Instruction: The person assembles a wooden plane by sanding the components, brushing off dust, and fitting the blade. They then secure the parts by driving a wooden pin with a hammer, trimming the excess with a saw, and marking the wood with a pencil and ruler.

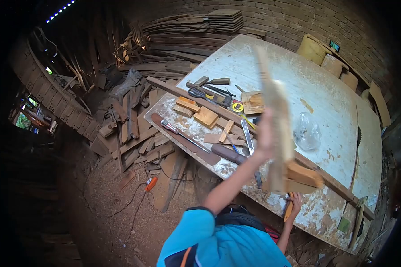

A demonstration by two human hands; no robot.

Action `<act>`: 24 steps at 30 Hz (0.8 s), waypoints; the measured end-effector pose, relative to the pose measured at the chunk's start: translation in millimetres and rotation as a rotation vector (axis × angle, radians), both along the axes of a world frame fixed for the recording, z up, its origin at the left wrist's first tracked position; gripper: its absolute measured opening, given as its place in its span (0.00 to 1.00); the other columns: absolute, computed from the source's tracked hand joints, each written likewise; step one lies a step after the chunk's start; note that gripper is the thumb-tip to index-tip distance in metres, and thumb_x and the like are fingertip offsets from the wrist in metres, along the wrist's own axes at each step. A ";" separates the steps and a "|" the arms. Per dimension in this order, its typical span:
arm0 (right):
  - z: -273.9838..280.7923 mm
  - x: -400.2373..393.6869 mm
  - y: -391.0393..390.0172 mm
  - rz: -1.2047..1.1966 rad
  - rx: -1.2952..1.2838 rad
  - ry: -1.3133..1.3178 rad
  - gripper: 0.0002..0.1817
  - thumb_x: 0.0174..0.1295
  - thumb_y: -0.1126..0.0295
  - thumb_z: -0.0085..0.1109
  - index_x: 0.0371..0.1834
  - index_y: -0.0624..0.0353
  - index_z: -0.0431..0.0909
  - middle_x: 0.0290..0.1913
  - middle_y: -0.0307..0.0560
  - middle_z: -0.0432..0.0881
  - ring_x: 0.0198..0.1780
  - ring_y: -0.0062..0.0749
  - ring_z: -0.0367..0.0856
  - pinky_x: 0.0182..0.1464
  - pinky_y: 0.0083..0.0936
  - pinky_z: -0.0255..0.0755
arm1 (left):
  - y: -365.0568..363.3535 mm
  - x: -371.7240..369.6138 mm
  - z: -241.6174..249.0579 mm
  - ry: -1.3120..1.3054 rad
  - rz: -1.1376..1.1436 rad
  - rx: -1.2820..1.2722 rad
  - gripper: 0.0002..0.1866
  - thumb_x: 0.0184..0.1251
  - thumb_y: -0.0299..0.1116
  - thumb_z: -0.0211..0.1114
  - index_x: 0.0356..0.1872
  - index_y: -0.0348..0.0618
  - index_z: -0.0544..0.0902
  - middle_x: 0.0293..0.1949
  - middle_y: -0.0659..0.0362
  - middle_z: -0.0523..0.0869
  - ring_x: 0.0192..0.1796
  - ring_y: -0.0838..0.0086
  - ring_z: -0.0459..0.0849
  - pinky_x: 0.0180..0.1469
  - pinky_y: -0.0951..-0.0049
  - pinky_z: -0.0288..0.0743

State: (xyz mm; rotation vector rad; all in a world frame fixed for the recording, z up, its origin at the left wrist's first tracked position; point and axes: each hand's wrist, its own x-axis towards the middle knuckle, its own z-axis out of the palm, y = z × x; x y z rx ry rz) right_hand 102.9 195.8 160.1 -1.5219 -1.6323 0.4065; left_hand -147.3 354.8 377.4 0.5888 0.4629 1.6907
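Observation:
My left hand (266, 138) is wrapped round the left side of a long wooden piece (278, 129), which stands up above the workbench and is smeared by motion. A lighter orange-brown block (305, 175) juts out at the lower end of the piece. Below it, at the bench's front edge, my right hand (295, 205) is closed on an orange handle (289, 209); the tool's other end is hidden behind the wood. Left of my left hand lie a metal ruler (247, 135), a dark wooden-handled tool (228, 154) and a small wooden cross-piece (226, 131).
On the white-topped bench (240, 53) are a yellow tape measure (237, 107), scissors (196, 93), a screwdriver (169, 126), wood blocks (206, 117) and a plastic bag (307, 131). A long batten (316, 167) crosses the bench. Scrap wood (131, 111) and an orange connector (151, 184) lie on the floor.

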 end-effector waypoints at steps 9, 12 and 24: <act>15.6 -18.1 4.6 -0.016 -0.082 -0.097 0.04 0.58 0.77 0.47 0.32 0.59 0.74 0.59 0.53 0.75 0.69 0.51 0.61 0.67 0.41 0.55 | -85.9 -291.1 -77.7 -0.038 0.531 -0.555 0.31 0.69 0.56 0.43 0.63 0.44 0.66 0.56 0.53 0.75 0.57 0.62 0.74 0.61 0.59 0.67; 21.7 -33.6 4.8 -0.067 -0.146 -0.169 0.09 0.60 0.76 0.45 0.41 0.61 0.74 0.65 0.53 0.67 0.70 0.50 0.59 0.68 0.40 0.53 | -96.6 -357.9 -132.0 0.038 0.643 -0.624 0.36 0.68 0.62 0.40 0.69 0.47 0.60 0.67 0.57 0.66 0.67 0.60 0.66 0.67 0.55 0.60; 82.6 -168.8 145.5 0.012 -0.246 -0.458 0.15 0.53 0.76 0.54 0.46 0.65 0.75 0.47 0.59 0.78 0.51 0.55 0.75 0.54 0.41 0.68 | -9.6 -441.0 -190.7 0.133 0.617 -0.787 0.34 0.68 0.56 0.51 0.64 0.38 0.64 0.57 0.50 0.75 0.57 0.62 0.75 0.59 0.59 0.68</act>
